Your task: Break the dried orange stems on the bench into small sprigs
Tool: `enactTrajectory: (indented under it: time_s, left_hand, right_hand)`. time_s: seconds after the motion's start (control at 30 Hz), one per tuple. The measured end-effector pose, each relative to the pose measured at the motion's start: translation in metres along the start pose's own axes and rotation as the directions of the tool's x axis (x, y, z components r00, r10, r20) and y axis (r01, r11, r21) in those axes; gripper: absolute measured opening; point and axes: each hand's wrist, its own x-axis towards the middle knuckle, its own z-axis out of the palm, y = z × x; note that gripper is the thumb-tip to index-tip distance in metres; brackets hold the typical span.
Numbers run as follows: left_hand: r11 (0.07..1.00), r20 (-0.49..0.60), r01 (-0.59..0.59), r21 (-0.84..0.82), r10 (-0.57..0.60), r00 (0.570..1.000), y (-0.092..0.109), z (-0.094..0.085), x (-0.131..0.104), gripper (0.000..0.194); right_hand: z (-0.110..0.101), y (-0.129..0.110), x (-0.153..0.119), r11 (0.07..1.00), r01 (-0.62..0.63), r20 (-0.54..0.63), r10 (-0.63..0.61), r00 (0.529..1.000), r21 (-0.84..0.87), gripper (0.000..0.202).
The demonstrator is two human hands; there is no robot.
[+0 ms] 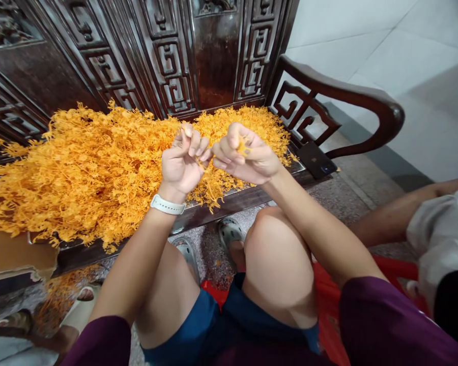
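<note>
A large heap of orange, stringy plastic-looking pieces (95,173) covers the dark wooden bench seat. Above its front edge my left hand (185,160), with a pale band at the wrist, is closed with fingertips pinched on a small orange piece. Close beside it, my right hand (246,155) has its fingers curled around another orange piece (243,146) that shows between thumb and fingers. The fingertips of both hands nearly meet; whether one strand links them cannot be made out.
Behind the heap rises the carved bench back (217,61), with a curved armrest (351,101) at right. A dark phone (316,160) lies by the armrest. A cardboard box (15,254) is at left. Other people's legs show at both sides, with a red stool (328,315) beneath me.
</note>
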Motion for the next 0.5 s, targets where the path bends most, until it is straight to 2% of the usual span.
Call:
enactTrajectory:
  time_s: [0.03, 0.1, 0.13, 0.2, 0.23, 0.27, 0.3, 0.37, 0.43, 0.5]
  left_hand:
    - [1.0, 0.016, 0.017, 0.0, -0.017, 1.0, 0.004, 0.0, 0.001, 0.034]
    - [0.996, 0.064, 0.087, 0.023, -0.089, 0.994, 0.009, -0.002, 0.002, 0.032]
    - [0.99, 0.084, 0.13, 0.055, -0.135, 0.987, 0.01, -0.005, 0.003, 0.031]
    - [0.969, 0.108, 0.192, 0.157, -0.21, 0.972, 0.008, -0.011, 0.005, 0.028]
    - [0.956, 0.118, 0.2, 0.214, -0.229, 0.966, 0.006, -0.015, 0.007, 0.027]
    - [0.943, 0.131, 0.194, 0.271, -0.236, 0.963, 0.004, -0.018, 0.009, 0.026]
    - [0.929, 0.147, 0.178, 0.325, -0.236, 0.961, 0.002, -0.022, 0.012, 0.027]
    - [0.897, 0.185, 0.135, 0.421, -0.23, 0.955, -0.003, -0.027, 0.015, 0.03]
    - [0.864, 0.232, 0.091, 0.495, -0.232, 0.945, -0.008, -0.029, 0.016, 0.035]
    - [0.837, 0.285, 0.047, 0.546, -0.237, 0.929, -0.011, -0.027, 0.014, 0.041]
  right_hand:
    - [0.001, 0.0, 0.002, 1.0, -0.006, -0.05, 0.006, 0.999, 0.006, 0.037]
    - [-0.004, -0.001, 0.008, 1.0, -0.01, -0.229, 0.015, 0.973, 0.023, 0.029]
    - [-0.009, -0.001, 0.011, 0.999, -0.022, -0.342, 0.036, 0.939, 0.044, 0.024]
    - [-0.022, 0.0, 0.017, 0.988, -0.081, -0.54, 0.14, 0.83, 0.131, 0.019]
    - [-0.028, 0.001, 0.019, 0.976, -0.116, -0.595, 0.206, 0.777, 0.186, 0.019]
    - [-0.032, 0.002, 0.02, 0.963, -0.143, -0.619, 0.258, 0.742, 0.23, 0.018]
    - [-0.033, 0.002, 0.021, 0.955, -0.165, -0.615, 0.286, 0.735, 0.248, 0.017]
    - [-0.03, 0.003, 0.019, 0.963, -0.191, -0.558, 0.267, 0.786, 0.191, 0.012]
    - [-0.021, 0.003, 0.015, 0.979, -0.197, -0.482, 0.195, 0.854, 0.047, 0.011]
    - [-0.011, 0.003, 0.012, 0.975, -0.189, -0.42, 0.126, 0.899, -0.113, 0.017]
